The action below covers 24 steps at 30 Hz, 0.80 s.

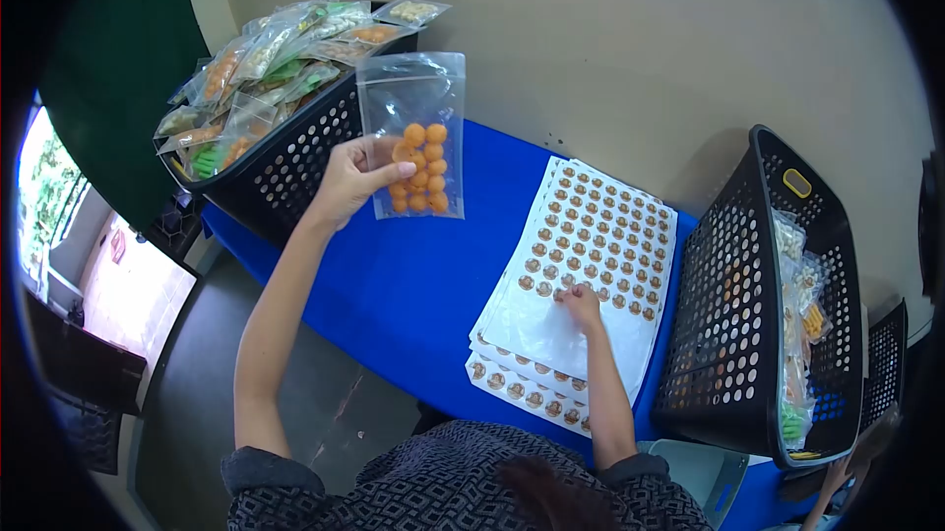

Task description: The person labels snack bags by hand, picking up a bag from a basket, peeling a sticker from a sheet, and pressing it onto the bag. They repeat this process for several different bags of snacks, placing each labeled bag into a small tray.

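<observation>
My left hand (pixel 356 177) holds up a clear zip pouch (pixel 413 98) with several round orange pieces in its lower half, gripped at its left side above the blue table. On the right, the fingers of my right hand (pixel 582 307) are pinched together at the lower edge of the rows of round brown stickers on the top sheet (pixel 591 236). Whether a sticker is between those fingers is too small to tell. Below the sticker rows the sheet is bare white. More sticker sheets (pixel 522 388) lie under it, fanned toward me.
A black basket (pixel 305 152) heaped with filled pouches stands at the left. Another black basket (pixel 719 324) holding pouches is at the right, with a grey-green tray (pixel 694 472) near its base. Part of another person's arm (pixel 832 482) shows at the lower right.
</observation>
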Available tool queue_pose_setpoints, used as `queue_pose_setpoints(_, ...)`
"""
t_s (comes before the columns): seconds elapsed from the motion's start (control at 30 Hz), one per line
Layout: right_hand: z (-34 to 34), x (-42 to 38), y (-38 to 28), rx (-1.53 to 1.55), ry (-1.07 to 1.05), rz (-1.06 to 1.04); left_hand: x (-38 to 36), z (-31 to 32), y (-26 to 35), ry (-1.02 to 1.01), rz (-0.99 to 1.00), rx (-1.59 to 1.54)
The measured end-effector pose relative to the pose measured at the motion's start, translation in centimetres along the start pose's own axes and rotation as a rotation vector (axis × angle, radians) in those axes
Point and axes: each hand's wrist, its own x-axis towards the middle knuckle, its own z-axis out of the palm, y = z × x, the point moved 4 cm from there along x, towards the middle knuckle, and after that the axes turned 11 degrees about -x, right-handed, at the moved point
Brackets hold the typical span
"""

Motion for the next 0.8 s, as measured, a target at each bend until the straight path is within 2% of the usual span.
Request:
queue_pose_setpoints(0.07, -4.8, -4.2, -7.4, 0.380, -0.215, -0.103, 0.0, 1.5, 0.7, -0.017, 0.029, 0.012)
queue_pose_setpoints(0.1, -7.5, -6.2, -11.3, 0.475, -0.247, -0.208, 0.1, 2.3, 1.5, -0.041, 0.050, 0.043)
queue_pose_setpoints(0.13, -10.4, -8.5, -15.2, 0.570, -0.140, -0.335, 0.3, 3.2, 2.3, -0.057, 0.085, 0.045)
queue_pose_setpoints(0.17, -13.3, -10.7, -18.5, 0.514, -0.115, -0.531, 0.6, 4.2, 3.0, -0.068, 0.091, 0.049)
queue_pose_setpoints(0.23, -17.4, -15.3, -23.8, 0.626, 0.044, -0.794, 1.1, 6.4, 4.9, -0.093, 0.217, -0.003)
queue_pose_setpoints(0.3, -19.5, -19.4, -27.6, 0.604, 0.200, -0.881, 1.6, 8.8, 6.1, -0.148, 0.232, -0.079)
queue_pose_setpoints(0.43, -19.4, -22.2, -30.7, 0.235, 0.563, -0.952, 2.1, 12.2, 7.1, -0.331, 0.252, -0.091)
queue_pose_setpoints(0.53, -18.6, -23.2, -31.1, 0.173, 0.636, -0.906, 1.5, 13.6, 7.8, -0.494, 0.254, -0.116)
queue_pose_setpoints(0.7, -16.9, -24.7, -31.0, 0.197, 0.748, -0.844, 1.0, 13.2, 7.8, -0.623, 0.257, -0.111)
queue_pose_setpoints(0.8, -15.7, -26.1, -31.5, 0.059, 0.859, -0.796, 0.3, 12.5, 7.9, -0.704, 0.278, -0.224)
